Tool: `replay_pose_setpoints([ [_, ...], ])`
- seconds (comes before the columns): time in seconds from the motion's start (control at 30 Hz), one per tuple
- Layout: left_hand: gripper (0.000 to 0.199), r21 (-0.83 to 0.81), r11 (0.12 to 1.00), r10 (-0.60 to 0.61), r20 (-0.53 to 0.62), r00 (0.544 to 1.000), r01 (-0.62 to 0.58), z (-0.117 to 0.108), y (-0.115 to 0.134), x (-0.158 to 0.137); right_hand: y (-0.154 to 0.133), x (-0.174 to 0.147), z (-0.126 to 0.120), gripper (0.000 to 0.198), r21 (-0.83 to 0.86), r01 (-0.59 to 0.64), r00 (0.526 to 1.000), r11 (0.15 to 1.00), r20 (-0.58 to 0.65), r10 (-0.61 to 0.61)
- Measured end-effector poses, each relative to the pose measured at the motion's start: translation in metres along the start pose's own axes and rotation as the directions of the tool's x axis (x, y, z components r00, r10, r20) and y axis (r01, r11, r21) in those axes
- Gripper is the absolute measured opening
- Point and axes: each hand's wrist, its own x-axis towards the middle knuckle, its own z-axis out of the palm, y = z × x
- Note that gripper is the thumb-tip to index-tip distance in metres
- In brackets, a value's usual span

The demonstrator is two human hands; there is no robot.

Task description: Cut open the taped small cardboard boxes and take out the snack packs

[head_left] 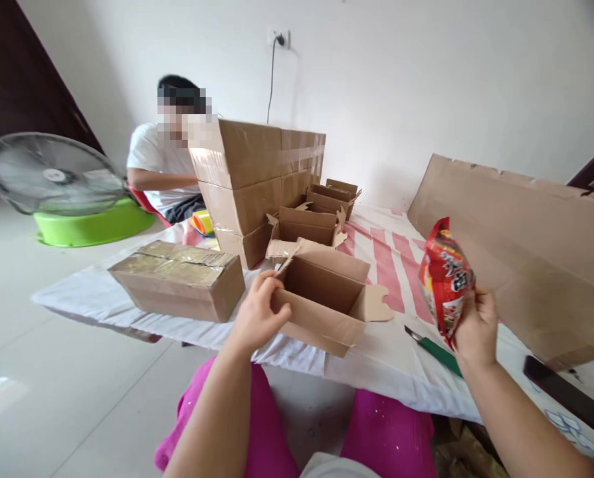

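Observation:
An open cardboard box stands near the table's front edge with its flaps spread. My left hand grips its left end, the fingers curled over the edge by a raised flap. To the right of the box, my right hand holds up a red printed food packet by its lower part; the fingers behind it are partly hidden. Below the packet lies a green-handled utility knife, its blade pointing left towards the box.
A taped carton sits at left, beside a tall stack of cartons. Behind my box are several open boxes. A cardboard sheet stands at right, near a dark flat object. Across the table sits a person near a fan.

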Motion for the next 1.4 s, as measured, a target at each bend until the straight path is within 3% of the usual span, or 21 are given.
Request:
replay_pose_setpoints([
  [0.1,0.023,0.11,0.975,-0.165,-0.216,0.962,0.192,-0.012,-0.018,0.002,0.015,-0.012,-0.01,0.025,-0.18,0.057,0.99,0.982,0.135,-0.033],
  [0.2,0.027,0.12,0.943,-0.217,-0.488,0.846,0.311,-0.008,-0.021,0.003,0.034,-0.03,-0.019,0.016,-0.306,0.307,0.912,0.901,0.365,-0.187],
  [0.23,0.029,0.107,0.956,-0.163,-0.578,0.8,0.272,-0.004,-0.017,0.001,0.04,-0.036,-0.021,0.013,-0.312,0.409,0.861,0.858,0.443,-0.249],
  [0.3,0.032,0.117,0.991,0.036,-0.722,0.691,0.071,0.007,-0.003,-0.005,0.051,-0.05,-0.026,0.01,-0.298,0.561,0.754,0.773,0.569,-0.328],
  [0.37,0.033,0.163,0.964,0.258,-0.759,0.597,-0.21,0.022,0.019,-0.017,0.063,-0.064,-0.03,0.012,-0.285,0.622,0.68,0.729,0.658,-0.323],
  [0.4,0.033,0.154,0.924,0.346,-0.73,0.589,-0.351,0.032,0.03,-0.025,0.069,-0.07,-0.032,0.013,-0.284,0.636,0.658,0.717,0.686,-0.311],
  [0.47,0.034,0.006,0.806,0.493,-0.559,0.666,-0.592,0.056,0.052,-0.043,0.081,-0.082,-0.036,0.014,-0.302,0.65,0.643,0.697,0.707,-0.293],
  [0.53,0.037,-0.205,0.716,0.61,-0.281,0.741,-0.667,0.086,0.066,-0.059,0.094,-0.089,-0.04,0.016,-0.363,0.636,0.681,0.681,0.679,-0.274],
  [0.6,0.042,-0.228,0.778,0.598,-0.022,0.802,-0.586,0.119,0.07,-0.067,0.104,-0.093,-0.042,0.026,-0.443,0.587,0.749,0.678,0.615,-0.247],
  [0.7,0.05,-0.097,0.956,0.291,0.207,0.934,-0.277,0.16,0.059,-0.068,0.115,-0.094,-0.042,0.044,-0.524,0.486,0.836,0.7,0.512,-0.197],
  [0.77,0.052,-0.076,0.988,0.148,0.3,0.942,-0.131,0.176,0.047,-0.065,0.12,-0.093,-0.042,0.047,-0.548,0.411,0.881,0.728,0.445,-0.162],
  [0.83,0.051,-0.104,0.989,0.131,0.343,0.93,-0.101,0.181,0.038,-0.064,0.123,-0.092,-0.041,0.047,-0.56,0.321,0.917,0.763,0.384,-0.105],
  [0.97,0.053,-0.16,0.981,0.152,0.286,0.946,-0.109,0.181,0.03,-0.064,0.127,-0.092,-0.041,0.058,-0.572,0.121,0.957,0.811,0.285,0.057],
  [1.1,0.064,-0.136,0.989,0.08,0.232,0.969,-0.049,0.183,0.029,-0.063,0.129,-0.097,-0.043,0.078,-0.547,-0.081,0.942,0.833,0.232,0.244],
  [1.27,0.067,-0.065,0.998,0.042,0.264,0.964,-0.025,0.18,0.033,-0.058,0.123,-0.12,-0.053,0.08,-0.49,-0.059,0.901,0.87,0.349,0.258],
  [1.4,0.065,-0.164,0.986,0.057,0.343,0.938,0.0,0.17,0.037,-0.059,0.109,-0.139,-0.06,0.09,-0.469,0.022,0.886,0.883,0.418,0.2],
])
